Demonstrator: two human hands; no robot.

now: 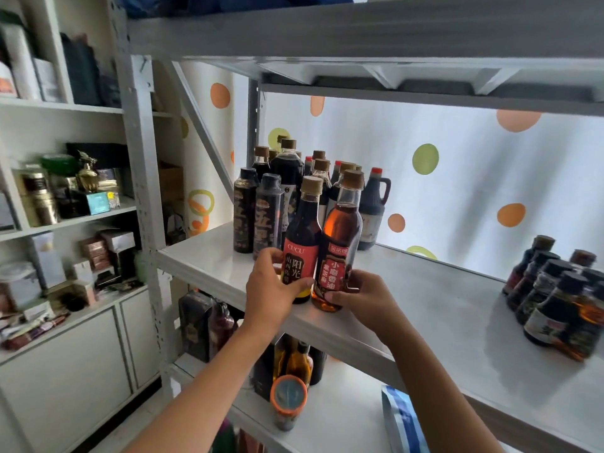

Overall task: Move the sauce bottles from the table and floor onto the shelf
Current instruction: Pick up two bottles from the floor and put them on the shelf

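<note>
Two sauce bottles stand side by side near the front edge of the white metal shelf (pixel 408 308). My left hand (pixel 271 289) grips the dark vinegar bottle (pixel 302 237) with a red label and tan cap. My right hand (pixel 362 297) grips the amber sesame oil bottle (pixel 341 230), which is partly empty at the top. Both bottles are upright and touch each other. Behind them stands a cluster of several dark sauce bottles (pixel 287 191), including a handled jug (pixel 372 210).
Another group of dark bottles (pixel 555 289) stands at the shelf's right. The shelf below holds an orange-lidded jar (pixel 288 400), oil bottles and a blue packet (pixel 400 420). A white cabinet with boxes and tins (pixel 65 197) stands at the left. The shelf above (pixel 359 31) hangs low overhead.
</note>
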